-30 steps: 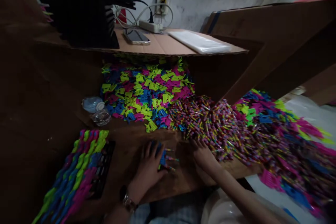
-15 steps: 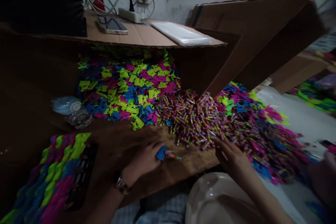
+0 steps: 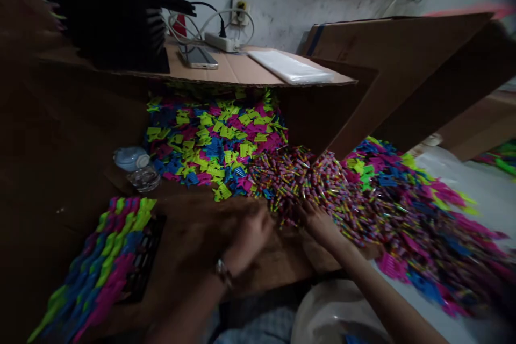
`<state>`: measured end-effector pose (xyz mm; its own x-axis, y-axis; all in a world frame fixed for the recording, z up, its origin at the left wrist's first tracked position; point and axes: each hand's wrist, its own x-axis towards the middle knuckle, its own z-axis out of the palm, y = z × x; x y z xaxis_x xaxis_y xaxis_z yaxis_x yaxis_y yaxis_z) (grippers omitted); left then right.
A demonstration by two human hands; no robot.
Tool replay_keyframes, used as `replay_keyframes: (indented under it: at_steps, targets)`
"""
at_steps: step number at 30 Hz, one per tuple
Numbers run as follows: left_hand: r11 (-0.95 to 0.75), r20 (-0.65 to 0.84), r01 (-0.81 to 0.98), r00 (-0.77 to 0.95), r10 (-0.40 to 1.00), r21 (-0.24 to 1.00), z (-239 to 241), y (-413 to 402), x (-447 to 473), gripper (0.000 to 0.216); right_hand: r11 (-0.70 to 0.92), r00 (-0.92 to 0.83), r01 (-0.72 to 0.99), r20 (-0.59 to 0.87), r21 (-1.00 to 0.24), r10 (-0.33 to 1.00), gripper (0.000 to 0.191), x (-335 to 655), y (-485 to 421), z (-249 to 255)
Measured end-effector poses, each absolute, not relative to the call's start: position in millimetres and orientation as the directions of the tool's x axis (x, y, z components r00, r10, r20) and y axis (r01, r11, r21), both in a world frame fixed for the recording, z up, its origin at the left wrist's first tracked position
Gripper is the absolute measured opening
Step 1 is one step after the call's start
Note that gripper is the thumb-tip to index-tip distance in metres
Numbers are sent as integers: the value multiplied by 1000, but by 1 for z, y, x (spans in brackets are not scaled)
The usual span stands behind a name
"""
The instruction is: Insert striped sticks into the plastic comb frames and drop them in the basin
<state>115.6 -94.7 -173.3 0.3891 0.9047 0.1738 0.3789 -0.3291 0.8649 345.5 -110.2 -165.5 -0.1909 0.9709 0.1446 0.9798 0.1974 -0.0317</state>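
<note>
My left hand (image 3: pixel 252 234), with a watch (image 3: pixel 223 273) at the wrist, is over the wooden table (image 3: pixel 189 247). It is smeared by motion and looks curled; what is in it is hidden. My right hand (image 3: pixel 320 223) reaches into the near edge of a heap of small multicoloured sticks (image 3: pixel 318 183), its fingertips dark and lost among them. Behind lies a pile of yellow, pink and blue plastic pieces (image 3: pixel 217 137). Left of my hands, rows of similar coloured pieces (image 3: pixel 107 252) stand on a black rack (image 3: pixel 147 258).
A cardboard shelf (image 3: pixel 229 70) holds a phone (image 3: pixel 197 57), a power strip (image 3: pixel 221 42), a clear plastic packet (image 3: pixel 290 66) and stacked black racks (image 3: pixel 116 27). A cardboard box (image 3: pixel 387 54) stands right. A pale basin (image 3: pixel 314 312) sits near my lap. More coloured pieces (image 3: pixel 423 285) lie right.
My left hand has moved right towards the heap; the blue piece with a coloured stick seen in it before no longer shows. My right hand has shifted left along the heap. The view has turned.
</note>
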Motion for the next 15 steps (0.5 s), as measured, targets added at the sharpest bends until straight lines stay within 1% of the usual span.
replay_keyframes:
  at_steps: [1, 3, 4, 6, 10, 13, 15]
  targets:
    - [-263, 163, 456, 248, 955, 850, -173, -70, 97, 35, 207, -196, 977, 163, -58, 967, 38, 346, -110, -166]
    - [-145, 151, 544, 33, 988, 827, -176, -34, 67, 40, 219, -191, 968, 206, -125, 960, 32, 343, -111, -167]
    - [-107, 151, 561, -31, 988, 821, -179, -24, 58, 42, 221, -181, 961, 230, -164, 956, 28, 339, -112, -167]
    - [-73, 150, 563, -92, 984, 823, -187, -16, 50, 41, 223, -149, 940, 274, -259, 950, 23, 325, -114, -166]
    - [-61, 101, 480, -59, 993, 875, -192, -33, 58, 26, 250, -98, 837, 316, -486, 944, 26, 279, -120, -161]
    - [-48, 27, 365, 62, 998, 930, -180, -57, 64, 20, 270, -91, 714, 296, -646, 951, 28, 247, -125, -150]
    - [-32, -16, 285, 164, 986, 958, -167, -74, 63, 23, 260, -94, 640, 262, -723, 961, 28, 233, -128, -141]
